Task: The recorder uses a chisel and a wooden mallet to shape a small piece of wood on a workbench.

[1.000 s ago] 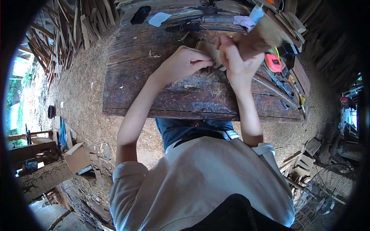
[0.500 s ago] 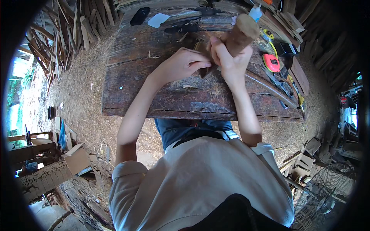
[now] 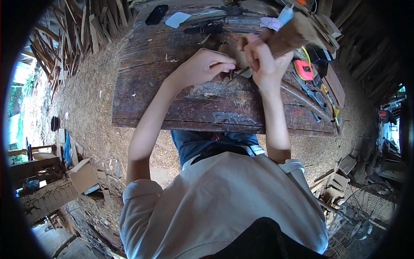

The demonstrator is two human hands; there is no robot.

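My right hand [image 3: 268,64] is wrapped round a thick wooden handle [image 3: 295,36], blurred by motion. In line with it, a thin dark blade [image 3: 238,77] slants down-left, so it looks like a chisel. My left hand [image 3: 209,64] is closed, thumb and fingertips pinching at a small brown piece of wood [image 3: 232,74] beside the blade tip; the fingers partly hide that piece. Just beyond the fingertips a brown wooden block [image 3: 230,52] lies on the dark wooden workbench [image 3: 151,95].
A red tape measure [image 3: 303,70], pliers [image 3: 318,98] and a long rod [image 3: 302,97] lie to the right. A black object [image 3: 156,15] and a pale flat piece [image 3: 177,20] are at the far left. Wood offcuts [image 3: 101,30] lean beyond the bench; a fan [image 3: 366,211] stands lower right.
My right hand has shifted slightly right, and the wooden handle has tilted farther right, showing more of the blade. My left hand stays nearly in place.
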